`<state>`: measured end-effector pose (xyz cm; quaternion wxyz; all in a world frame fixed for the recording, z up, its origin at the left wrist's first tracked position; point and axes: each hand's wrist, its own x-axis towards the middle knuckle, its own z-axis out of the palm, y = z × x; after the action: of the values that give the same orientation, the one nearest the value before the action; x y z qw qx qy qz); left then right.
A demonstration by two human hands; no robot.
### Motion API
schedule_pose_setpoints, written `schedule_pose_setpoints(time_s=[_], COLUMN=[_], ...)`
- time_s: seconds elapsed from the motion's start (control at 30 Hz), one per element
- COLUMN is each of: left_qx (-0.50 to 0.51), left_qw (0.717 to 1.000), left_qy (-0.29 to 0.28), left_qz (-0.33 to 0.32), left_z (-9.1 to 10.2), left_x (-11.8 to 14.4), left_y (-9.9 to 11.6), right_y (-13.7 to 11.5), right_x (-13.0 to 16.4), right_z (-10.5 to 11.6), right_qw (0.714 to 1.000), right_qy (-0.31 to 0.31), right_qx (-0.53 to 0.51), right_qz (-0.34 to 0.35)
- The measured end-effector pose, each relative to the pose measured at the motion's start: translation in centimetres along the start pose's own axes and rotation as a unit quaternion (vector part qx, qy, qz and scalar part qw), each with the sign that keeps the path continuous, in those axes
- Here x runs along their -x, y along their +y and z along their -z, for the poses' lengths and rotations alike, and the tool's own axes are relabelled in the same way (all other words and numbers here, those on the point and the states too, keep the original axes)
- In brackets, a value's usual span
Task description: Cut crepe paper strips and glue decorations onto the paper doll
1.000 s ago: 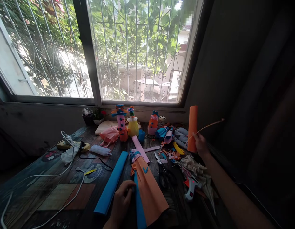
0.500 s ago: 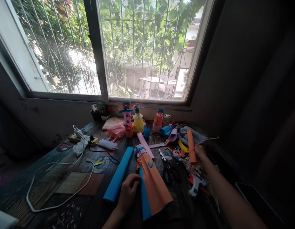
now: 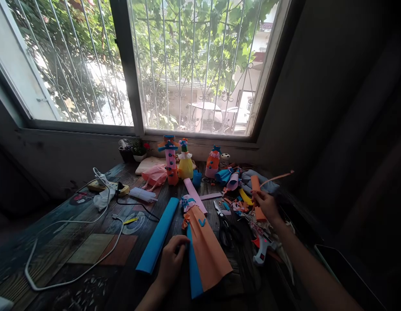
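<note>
The left hand has its fingers curled in, the tips at the blue edge of a long dress-like piece of orange and blue crepe paper; I cannot tell whether they pinch it. That piece lies just to the right of this hand, its ruffled top pointing away from the person. Just left of the hand lies a flattened bright-blue paper roll, and well beyond the fingers a flat pale-pink paper roll.

The right hand has its fingers drawn together across the middle of a narrow orange paper roll. A thin orange strip stretches up and right above this hand; whether the grip is on the roll or the strip, I cannot tell. Small orange and pink paper scraps and a curved yellow object lie near its left side. Between the hands are black-handled scissors; nearer the person, below the right hand, lies a white glue gun.
</note>
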<state>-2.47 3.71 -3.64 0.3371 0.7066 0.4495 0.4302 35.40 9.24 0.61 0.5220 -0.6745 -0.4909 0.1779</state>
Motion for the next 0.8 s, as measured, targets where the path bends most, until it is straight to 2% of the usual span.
schedule_pose_setpoints(time_s=[0.1, 0.23, 0.37, 0.47, 0.6, 0.7, 0.8], left_qx=[0.000, 0.000, 0.005, 0.008, 0.003, 0.000, 0.002], left_qw=[1.000, 1.000, 1.000, 1.000, 1.000, 0.999, 0.999], left_qy=[0.001, 0.008, 0.012, 0.014, 0.030, 0.040, 0.039], left_qz=[0.000, -0.003, -0.007, -0.007, -0.006, -0.008, -0.010], left_z=[0.0, 0.0, 0.0, 0.0, 0.1, 0.2, 0.1], left_x=[0.1, 0.1, 0.0, 0.0, 0.0, 0.0, -0.1], left_y=[0.1, 0.2, 0.4, 0.4, 0.3, 0.2, 0.3], right_y=[-1.8, -5.2, -8.2, -8.6, -6.7, -4.8, -3.5], right_x=[1.4, 2.6, 1.1, -1.0, -2.3, -2.3, -2.4], right_z=[-1.0, -2.5, -5.6, -8.9, -12.0, -12.3, -11.2], right_qw=[0.999, 0.991, 0.986, 0.987, 0.967, 0.949, 0.939], right_qy=[0.013, 0.088, 0.108, 0.039, -0.076, -0.123, -0.139], right_qx=[0.002, 0.025, 0.081, 0.149, 0.238, 0.284, 0.311], right_qz=[0.043, 0.098, 0.094, 0.044, -0.045, -0.064, -0.050])
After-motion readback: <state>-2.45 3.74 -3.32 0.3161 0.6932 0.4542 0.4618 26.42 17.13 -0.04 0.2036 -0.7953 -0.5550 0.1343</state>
